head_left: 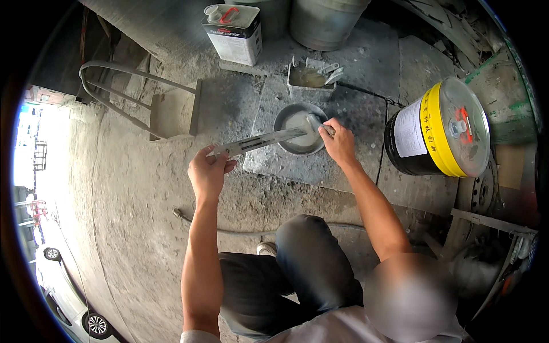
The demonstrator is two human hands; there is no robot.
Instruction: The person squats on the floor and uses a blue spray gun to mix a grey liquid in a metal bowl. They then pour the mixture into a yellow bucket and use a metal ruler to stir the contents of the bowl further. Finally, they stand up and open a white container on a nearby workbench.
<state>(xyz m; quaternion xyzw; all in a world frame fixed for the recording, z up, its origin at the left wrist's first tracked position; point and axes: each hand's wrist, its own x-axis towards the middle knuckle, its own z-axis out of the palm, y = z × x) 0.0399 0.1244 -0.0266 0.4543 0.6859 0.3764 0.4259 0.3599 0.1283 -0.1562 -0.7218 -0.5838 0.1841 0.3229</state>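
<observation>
My left hand (208, 174) pinches the near end of a long, flat metal bar (257, 142) with slots along it. The bar slants up to the right, and its far end lies over a round grey basin (278, 122). Pale grey liquid or paste (294, 119) fills part of the basin. In my right hand (340, 143), closed at the basin's right rim, is a short-handled tool that looks like a brush (314, 122). Its grey head is over the basin, beside the bar's far end; whether they touch I cannot tell.
Behind the basin stands a rectangular tub (309, 91) with tools in it. A rectangular can (234, 43) and large buckets (326, 23) are farther back. To the right is a yellow-banded drum (437, 128); left, a metal frame (171, 114). A hose (257, 232) crosses the floor before my knees.
</observation>
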